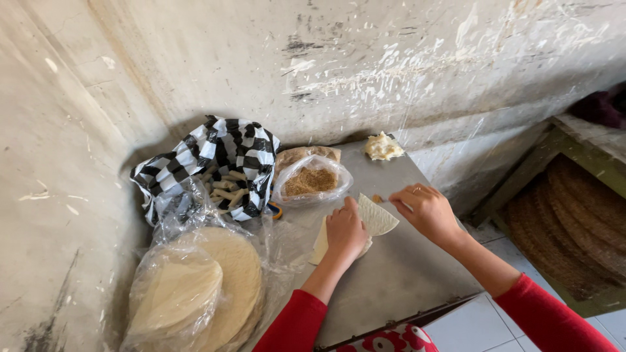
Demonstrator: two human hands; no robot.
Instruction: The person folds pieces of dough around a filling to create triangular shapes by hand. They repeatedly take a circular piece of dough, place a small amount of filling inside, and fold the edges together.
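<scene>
My left hand (345, 231) presses flat on a thin pale wrapper sheet (377, 218) lying on the grey metal table (398, 274); one corner of the sheet is folded up. My right hand (427, 210) hovers just right of the sheet with fingers pinched on a small utensil (391, 199), a bit of brown filling at its tip near the sheet's top corner. Both arms wear red sleeves.
A clear bag of brown crumbs (312, 181) sits behind the sheet. A black-and-white checked bag (225, 156) holds pale strips. Round flat wrappers in clear plastic (195, 287) lie at the left. A pale dough lump (383, 146) rests at the table's far edge. Concrete walls close two sides.
</scene>
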